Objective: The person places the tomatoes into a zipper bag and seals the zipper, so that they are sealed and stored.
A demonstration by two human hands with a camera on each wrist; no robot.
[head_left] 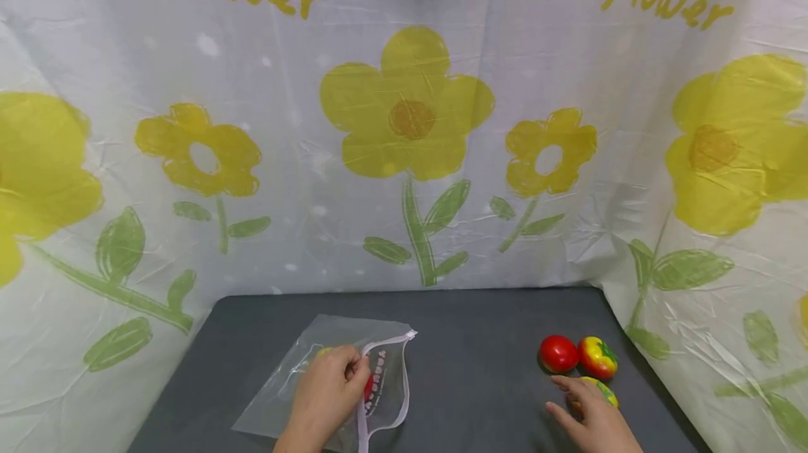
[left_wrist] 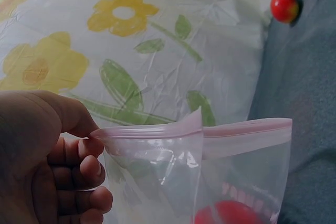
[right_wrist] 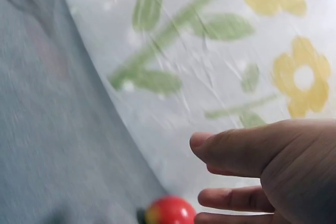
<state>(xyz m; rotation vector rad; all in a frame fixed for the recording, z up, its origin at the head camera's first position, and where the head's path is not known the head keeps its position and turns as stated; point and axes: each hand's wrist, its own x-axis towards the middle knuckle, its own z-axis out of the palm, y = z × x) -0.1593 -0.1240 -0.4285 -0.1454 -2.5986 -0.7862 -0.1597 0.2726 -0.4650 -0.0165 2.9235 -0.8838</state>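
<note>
Grey counter point(head_left: 480, 341) is carrying everything, with a flowered cloth backdrop point(head_left: 410, 123) rising behind it. Toward the counter's left front a clear zip bag point(head_left: 303, 397) is lying flat, something red showing inside it. Pinching the bag's pink zipper edge between thumb and curled fingers is the left hand point(head_left: 328, 397). Near the counter's right front the right hand point(head_left: 593, 421) is reaching with fingers straight and relaxed, gripping nothing, over a yellow-green fruit point(head_left: 602, 391). Just behind that a red fruit point(head_left: 558, 353) and a yellow-red fruit point(head_left: 597, 357) are sitting side by side.
</note>
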